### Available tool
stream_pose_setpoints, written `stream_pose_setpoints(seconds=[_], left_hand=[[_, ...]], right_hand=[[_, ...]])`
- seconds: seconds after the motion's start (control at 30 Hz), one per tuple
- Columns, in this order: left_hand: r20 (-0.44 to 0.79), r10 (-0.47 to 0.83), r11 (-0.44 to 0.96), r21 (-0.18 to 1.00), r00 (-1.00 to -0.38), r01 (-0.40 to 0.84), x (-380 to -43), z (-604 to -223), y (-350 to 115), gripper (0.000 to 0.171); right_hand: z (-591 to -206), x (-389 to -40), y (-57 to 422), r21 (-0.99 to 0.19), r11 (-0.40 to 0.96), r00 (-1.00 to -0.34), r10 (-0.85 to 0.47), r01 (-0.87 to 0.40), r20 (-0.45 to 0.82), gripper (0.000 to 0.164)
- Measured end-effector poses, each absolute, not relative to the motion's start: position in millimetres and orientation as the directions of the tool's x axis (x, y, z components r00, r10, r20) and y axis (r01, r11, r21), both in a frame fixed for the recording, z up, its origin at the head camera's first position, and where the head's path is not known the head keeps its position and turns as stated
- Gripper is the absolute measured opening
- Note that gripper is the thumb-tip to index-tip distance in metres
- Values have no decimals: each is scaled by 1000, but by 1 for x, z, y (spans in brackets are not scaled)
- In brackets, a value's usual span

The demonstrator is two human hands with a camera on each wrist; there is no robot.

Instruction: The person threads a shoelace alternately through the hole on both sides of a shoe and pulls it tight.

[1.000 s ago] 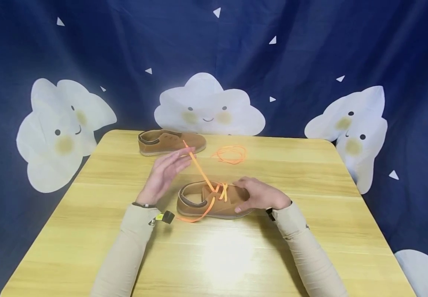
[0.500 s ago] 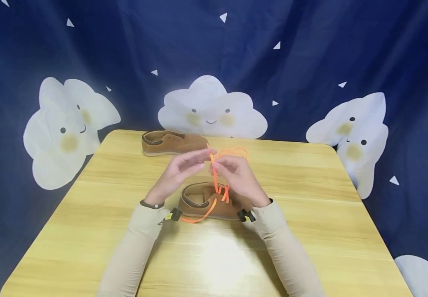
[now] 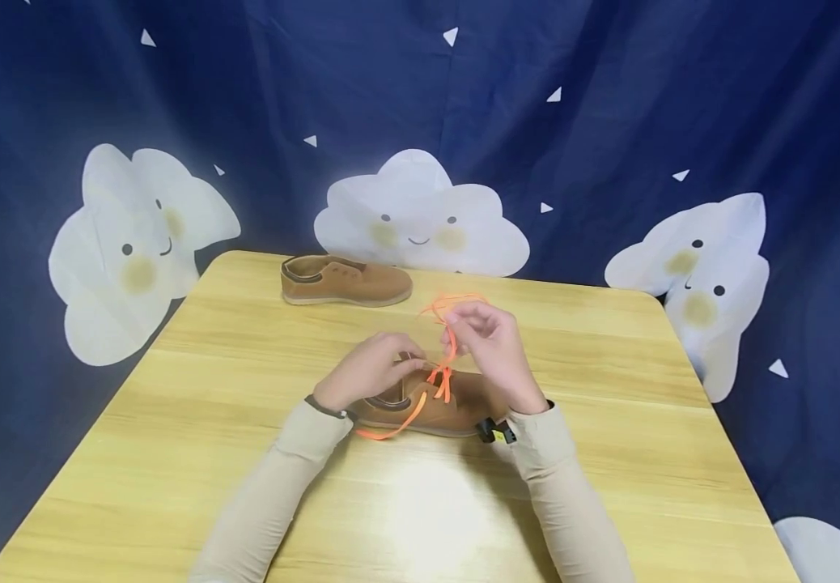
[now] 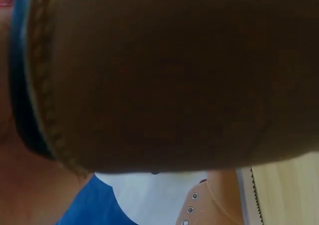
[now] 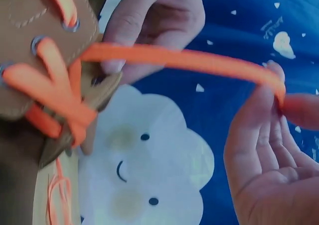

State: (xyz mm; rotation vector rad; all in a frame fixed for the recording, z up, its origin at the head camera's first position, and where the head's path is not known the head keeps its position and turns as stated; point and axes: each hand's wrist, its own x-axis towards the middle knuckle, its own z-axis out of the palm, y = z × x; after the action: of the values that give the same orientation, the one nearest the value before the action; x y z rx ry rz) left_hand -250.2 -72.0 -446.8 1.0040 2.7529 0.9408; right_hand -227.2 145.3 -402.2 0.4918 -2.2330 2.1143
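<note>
A brown shoe (image 3: 474, 397) stands on the table with its toe to the right, partly laced with an orange shoelace (image 5: 174, 58). My left hand (image 3: 369, 372) reaches over the shoe's opening. Its thumb and fingers pinch the far eyelet flap (image 5: 107, 88), close to where the lace passes. Above the shoe, my right hand (image 3: 493, 348) pinches the lace, which stretches from the flap to its fingertips. The lace's other end (image 3: 391, 433) hangs over the near side of the shoe. In the left wrist view the shoe's heel (image 4: 174, 80) blocks most of the scene.
A second brown shoe (image 3: 362, 285), without a lace, stands at the table's back edge. Right of it lies a loose orange lace bundle (image 3: 456, 300), partly behind my right hand. A blue curtain with cloud prints (image 3: 420, 214) hangs behind the wooden table (image 3: 595, 453).
My right hand left the shoe's toe, took the raised lace from my left hand and shifted slightly right. My left hand moved down to the flap. The shoe has stayed in place.
</note>
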Motion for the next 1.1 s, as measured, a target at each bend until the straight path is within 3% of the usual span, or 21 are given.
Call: stream_pose_setpoints(seconds=[0.13,0.27,0.47,0.8,0.97,1.1], left_hand=[[165,579,596,583,-799,552,-251,-451,-70,14],[172,568,579,612,-805,539,-253,-454,-72,15],[165,558,564,644,-813,517,-256,-457,-74,16],[144,568,536,682,-810,497,-258,-456,-74,16],[134,564,513,716,-815,473,-257,-455,-74,15],[107,560,477,769,-822,425,-258,-456,-76,16]], right_hand=[[-407,-229,154,-984,113,-954,-284,-136,99,17],[-413,-231,157,-970,240,-911,-409,-51,-53,21],[-428,-234,153,-919,392,-850,-495,-32,-181,20],[-434,-232,141,-860,495,-871,-470,-123,-145,31],[-433,-227,133,-776,571,-897,-442,-268,-16,38],[-432,-223,127,-685,667,-924,-381,-293,24,42]])
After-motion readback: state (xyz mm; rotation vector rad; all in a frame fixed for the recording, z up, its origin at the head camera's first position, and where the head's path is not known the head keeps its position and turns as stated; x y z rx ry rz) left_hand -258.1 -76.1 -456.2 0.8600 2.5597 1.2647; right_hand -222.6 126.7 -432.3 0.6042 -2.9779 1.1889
